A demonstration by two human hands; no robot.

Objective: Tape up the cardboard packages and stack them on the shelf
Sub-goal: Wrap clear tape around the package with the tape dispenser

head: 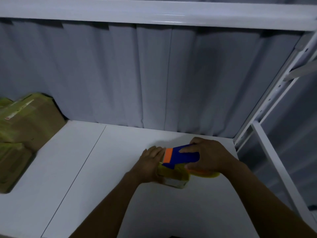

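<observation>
Forearms, two, enter from the lower edge, elbows cut off. Left hand (151, 160): fingers curled over the left side of a small cardboard package (173, 178), holding it. The package sits on the white shelf board (103, 169), right of centre, its top largely hidden by both hands. Right hand (205, 155): fingers and thumb grip a blue-and-orange tape dispenser (178, 156) that lies against the package top. Yellow tape roll (208, 175): only a sliver shows beneath the palm. Further back, left: stack of taped packages (22, 131), cut off by the frame, labels unreadable. Behind: grey curtain (137, 74), dim. Above: upper shelf beam (154, 11).
</observation>
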